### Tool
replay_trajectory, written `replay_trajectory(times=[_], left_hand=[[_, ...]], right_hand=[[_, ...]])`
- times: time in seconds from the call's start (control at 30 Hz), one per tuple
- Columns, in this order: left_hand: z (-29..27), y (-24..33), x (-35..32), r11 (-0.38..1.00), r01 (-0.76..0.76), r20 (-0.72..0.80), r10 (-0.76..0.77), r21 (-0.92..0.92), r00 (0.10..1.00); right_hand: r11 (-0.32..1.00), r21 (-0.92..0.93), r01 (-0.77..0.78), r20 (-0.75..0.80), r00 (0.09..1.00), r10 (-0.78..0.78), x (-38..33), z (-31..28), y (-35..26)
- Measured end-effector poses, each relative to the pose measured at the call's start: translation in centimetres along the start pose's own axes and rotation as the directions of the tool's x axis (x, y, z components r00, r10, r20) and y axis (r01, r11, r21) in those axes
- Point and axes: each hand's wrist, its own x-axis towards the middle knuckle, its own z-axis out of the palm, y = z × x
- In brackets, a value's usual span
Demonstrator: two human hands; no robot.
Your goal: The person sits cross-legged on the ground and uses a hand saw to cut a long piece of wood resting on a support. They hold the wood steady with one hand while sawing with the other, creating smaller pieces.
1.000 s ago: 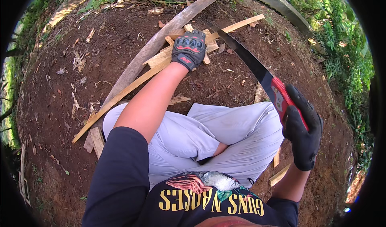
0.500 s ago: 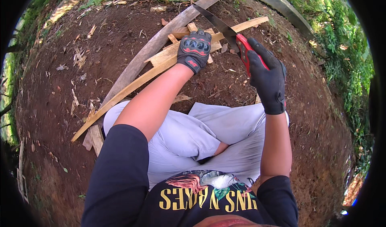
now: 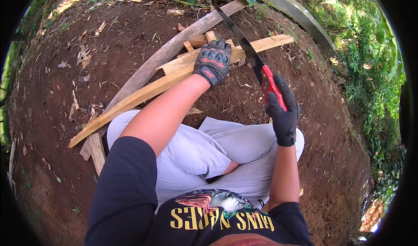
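While our black-gloved right hand (image 3: 284, 113) curls its fingers round one red-handled black saw (image 3: 249, 50), our black-and-red-gloved left hand (image 3: 213, 61), fingers together, grip hidden, rests on one long tan wooden strip (image 3: 148, 93).

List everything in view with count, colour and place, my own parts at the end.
hand saw: one, dark blade, red handle, right of centre, crossing the long strip in view
long wooden strip: one, pale yellow, diagonal across the middle
short wood pieces: several, pale, around the left hand; more at lower left
pole: one, grey-brown, behind the strip
wood chips: many, tan, scattered
soil: brown, all around
edging: one, grey, upper right
plants: many, green, right and top
trousers: one pair, light grey, below centre
shirt: one, black, printed, bottom
left hand: one, black-and-red glove, on the wood
right hand: one, black glove, around the saw handle
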Motion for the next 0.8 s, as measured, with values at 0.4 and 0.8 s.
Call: replay_trajectory(times=[0.4,0.8], left_hand=[[0.0,0.0,-0.5,1.0,0.016,0.024,-0.016,-0.008,1.0],[1.1,0.0,-0.3,0.999,-0.018,-0.006,0.017,-0.043,1.0]], right_hand=[[0.97,-0.241,-0.019,-0.033,0.999,0.011,-10.2,-13.4,-4.9],[0.99,-0.138,-0.011,0.005,1.0,0.012,2.7,-0.5,-4.5]])
